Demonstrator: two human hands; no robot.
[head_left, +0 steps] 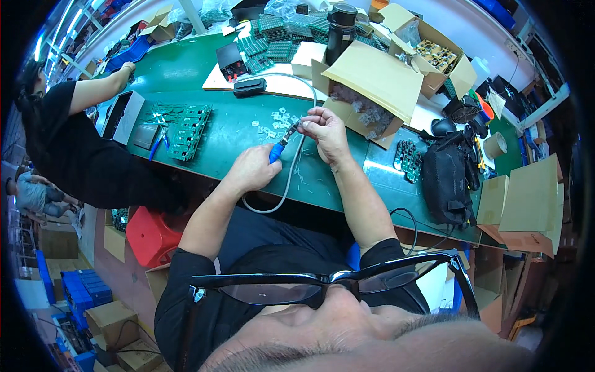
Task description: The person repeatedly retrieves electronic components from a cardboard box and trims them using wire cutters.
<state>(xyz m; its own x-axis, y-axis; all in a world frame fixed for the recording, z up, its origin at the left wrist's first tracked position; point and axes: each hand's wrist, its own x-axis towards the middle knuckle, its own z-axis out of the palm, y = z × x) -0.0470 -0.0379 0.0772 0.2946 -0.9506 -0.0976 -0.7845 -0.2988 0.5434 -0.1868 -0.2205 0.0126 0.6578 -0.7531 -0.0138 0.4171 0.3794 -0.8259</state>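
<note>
My left hand (251, 168) grips blue-handled cutters (280, 147), their jaws pointing up toward my right hand. My right hand (325, 131) pinches a small clear plastic part (302, 122) right at the cutter jaws. Both hands hover over the green bench (229, 133). Several small clear parts (276, 121) lie scattered on the bench just beyond the hands. A grey cable (291, 173) loops under my wrists.
An open cardboard box (372, 87) of clear parts sits right of my hands. Green circuit boards (189, 127) and blue pliers (158, 144) lie to the left, near another person (74, 136). A black flask (339, 31), a black bag (446, 180) and more boxes (527, 204) crowd the right.
</note>
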